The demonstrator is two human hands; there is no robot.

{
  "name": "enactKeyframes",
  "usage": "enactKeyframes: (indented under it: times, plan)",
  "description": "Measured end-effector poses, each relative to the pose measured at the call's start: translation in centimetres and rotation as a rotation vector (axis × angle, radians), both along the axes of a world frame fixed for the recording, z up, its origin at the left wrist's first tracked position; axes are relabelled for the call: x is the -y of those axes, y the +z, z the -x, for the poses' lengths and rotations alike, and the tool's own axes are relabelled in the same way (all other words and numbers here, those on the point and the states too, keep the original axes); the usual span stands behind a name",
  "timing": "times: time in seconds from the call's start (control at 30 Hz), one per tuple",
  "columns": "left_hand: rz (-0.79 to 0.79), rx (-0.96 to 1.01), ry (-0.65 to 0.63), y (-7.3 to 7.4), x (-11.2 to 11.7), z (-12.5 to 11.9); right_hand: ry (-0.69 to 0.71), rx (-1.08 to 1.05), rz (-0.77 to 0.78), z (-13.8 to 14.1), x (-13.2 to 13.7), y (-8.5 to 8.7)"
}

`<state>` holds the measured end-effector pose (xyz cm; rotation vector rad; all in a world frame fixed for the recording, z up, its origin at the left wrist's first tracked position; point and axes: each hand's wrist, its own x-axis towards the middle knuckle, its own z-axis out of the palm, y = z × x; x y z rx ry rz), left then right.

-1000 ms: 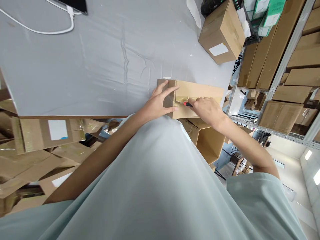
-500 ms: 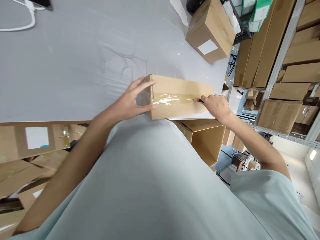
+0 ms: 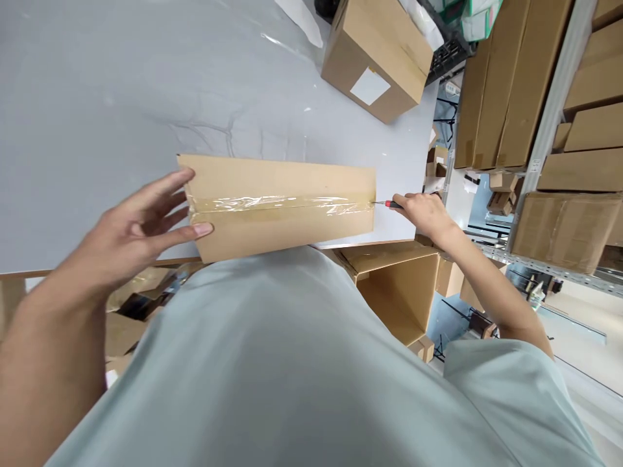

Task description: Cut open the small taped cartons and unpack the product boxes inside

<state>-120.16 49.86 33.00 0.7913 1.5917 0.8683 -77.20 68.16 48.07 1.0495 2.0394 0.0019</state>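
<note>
A long cardboard box (image 3: 282,207) lies at the near edge of the grey table (image 3: 146,97), with a strip of clear tape (image 3: 277,203) along its top seam. My left hand (image 3: 141,230) rests against the box's left end, fingers spread and flat. My right hand (image 3: 424,212) is closed on a small red-handled cutter (image 3: 392,204), whose tip sits at the right end of the tape, at the box's right edge.
A second sealed cardboard box (image 3: 377,58) with a white label stands at the far right of the table. An open empty carton (image 3: 399,285) sits below the table's edge. Metal shelves (image 3: 549,130) with flat cartons fill the right. Flattened cartons (image 3: 141,298) lie at lower left.
My right hand has drawn the cutter along the tape from the box's left part to its right end. My left hand has opened at the left end. The camera view has shifted.
</note>
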Motion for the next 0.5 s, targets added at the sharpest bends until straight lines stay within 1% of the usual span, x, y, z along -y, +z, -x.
enactKeyframes:
  times: [0.1, 0.17, 0.23, 0.3, 0.37, 0.4, 0.43, 0.5]
  plan:
    - [0.011, -0.025, 0.064, 0.0, 0.0, -0.5, 0.012, -0.111, 0.045, -1.9, -1.3, -1.7]
    - [0.003, -0.021, 0.088, 0.1, 0.1, -0.8, 0.032, -0.21, 0.095, -3.3, -2.1, -3.4]
    - [-0.007, -0.007, 0.094, 0.3, 0.3, -1.0, 0.04, -0.309, 0.133, -4.9, -2.8, -5.7]
    - [-0.018, 0.011, 0.103, 0.6, 0.7, -1.0, 0.01, -0.394, 0.143, -6.5, -3.0, -8.6]
    - [-0.027, 0.023, 0.142, 0.8, 1.2, -0.8, -0.098, -0.479, 0.136, -7.5, -2.8, -12.0]
    - [-0.034, 0.024, 0.173, 0.9, 1.6, -0.5, -0.191, -0.527, 0.14, -7.7, -2.5, -13.9]
    - [-0.043, 0.02, 0.208, 0.8, 1.9, -0.2, -0.309, -0.585, 0.148, -7.5, -2.0, -15.8]
    - [-0.068, 0.011, 0.272, 0.5, 2.7, 0.6, -0.584, -0.739, 0.162, -6.0, -0.6, -19.5]
